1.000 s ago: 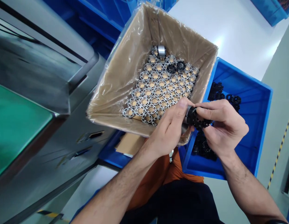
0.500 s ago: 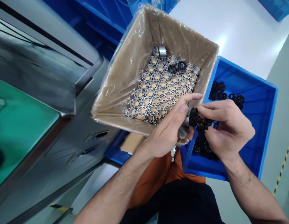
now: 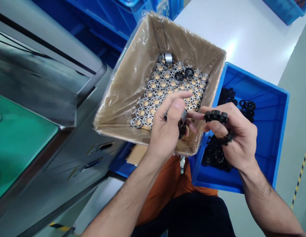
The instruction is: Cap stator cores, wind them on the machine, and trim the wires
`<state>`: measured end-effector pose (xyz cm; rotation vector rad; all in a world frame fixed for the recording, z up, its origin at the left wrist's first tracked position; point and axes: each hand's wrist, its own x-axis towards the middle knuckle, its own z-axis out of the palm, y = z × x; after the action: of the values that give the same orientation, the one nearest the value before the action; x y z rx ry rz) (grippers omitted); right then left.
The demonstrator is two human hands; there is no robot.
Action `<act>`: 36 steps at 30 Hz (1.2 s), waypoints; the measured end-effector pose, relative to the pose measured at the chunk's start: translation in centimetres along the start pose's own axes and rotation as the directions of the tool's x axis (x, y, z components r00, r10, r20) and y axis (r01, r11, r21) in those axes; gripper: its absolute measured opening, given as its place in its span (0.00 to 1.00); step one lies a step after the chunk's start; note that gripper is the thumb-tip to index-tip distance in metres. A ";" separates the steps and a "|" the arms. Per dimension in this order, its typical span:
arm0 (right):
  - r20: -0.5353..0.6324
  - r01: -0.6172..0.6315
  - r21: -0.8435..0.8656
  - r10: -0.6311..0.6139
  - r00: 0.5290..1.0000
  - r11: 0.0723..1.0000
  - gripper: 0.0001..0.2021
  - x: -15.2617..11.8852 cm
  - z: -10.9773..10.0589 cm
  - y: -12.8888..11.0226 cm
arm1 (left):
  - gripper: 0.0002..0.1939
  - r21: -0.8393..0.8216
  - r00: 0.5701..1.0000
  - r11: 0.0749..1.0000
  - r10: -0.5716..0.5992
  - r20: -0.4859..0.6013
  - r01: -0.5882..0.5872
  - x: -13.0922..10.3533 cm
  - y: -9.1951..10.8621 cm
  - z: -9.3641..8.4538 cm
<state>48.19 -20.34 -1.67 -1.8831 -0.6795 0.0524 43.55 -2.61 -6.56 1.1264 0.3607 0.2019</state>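
Over the near right side of the carton, my left hand [image 3: 165, 126] is closed around a silver metal ring [image 3: 183, 116] with dark toothed ends, mostly hidden by the fingers. Just to its right, my right hand [image 3: 240, 135] pinches a black notched ring [image 3: 216, 116] between thumb and fingers. Another black ring [image 3: 227, 137] sits lower in the same hand, by the thumb. Fingertips of my left hand reach close to the pinched ring. Below lie rows of silver slotted rings [image 3: 153, 85] in the carton, with a few black-capped ones [image 3: 179, 76] on top.
The cardboard carton [image 3: 123, 95] is lined with clear plastic. Beside it on the right, a blue bin [image 3: 271, 131] holds black rings [image 3: 214, 154] in loose piles. A grey machine [image 3: 91, 108] with a green panel [image 3: 22, 131] stands left. More blue bins [image 3: 103, 19] are behind.
My hands have drawn apart. The left moved left with the metal ring, and the right now holds a black ring clear of it. The whole view has shifted slightly.
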 end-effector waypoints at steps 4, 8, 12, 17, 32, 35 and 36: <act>0.039 -0.060 0.057 0.057 0.998 0.997 0.17 -0.1 0.3 0.2 | 0.24 0.005 0.993 0.993 0.120 0.016 -0.120 -0.1 0.0 0.0; -0.066 -0.153 0.182 0.167 0.984 0.971 0.13 -0.3 0.8 0.5 | 0.24 -0.033 0.990 0.998 0.061 0.126 -0.057 -0.2 0.0 -0.1; -0.170 -0.035 0.159 0.063 0.983 0.987 0.07 -0.2 0.8 0.4 | 0.22 0.028 0.974 0.998 0.043 0.224 -0.051 -0.8 0.5 0.0; -0.157 -0.009 0.038 0.015 0.987 0.999 0.11 0.0 0.8 0.3 | 0.27 0.014 0.955 0.998 -0.059 0.290 0.058 -1.6 0.4 -0.2; -0.210 0.034 -0.028 -0.039 0.977 0.999 0.11 -0.4 1.9 1.0 | 0.22 0.079 0.916 0.993 -0.111 0.384 0.087 -2.0 0.2 -1.1; -0.227 0.062 -0.039 -0.070 0.971 0.997 0.10 -0.6 2.3 0.8 | 0.23 0.066 0.911 0.991 -0.134 0.390 0.118 -2.1 0.2 -1.1; -0.238 0.061 -0.018 -0.064 0.969 0.998 0.10 -0.6 2.5 0.8 | 0.23 0.064 0.905 0.990 -0.141 0.402 0.126 -2.2 0.2 -1.1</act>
<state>47.17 -18.70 -3.58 -1.8390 -0.5728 -0.2159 41.11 -2.36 -6.38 1.1430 0.0685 -0.1628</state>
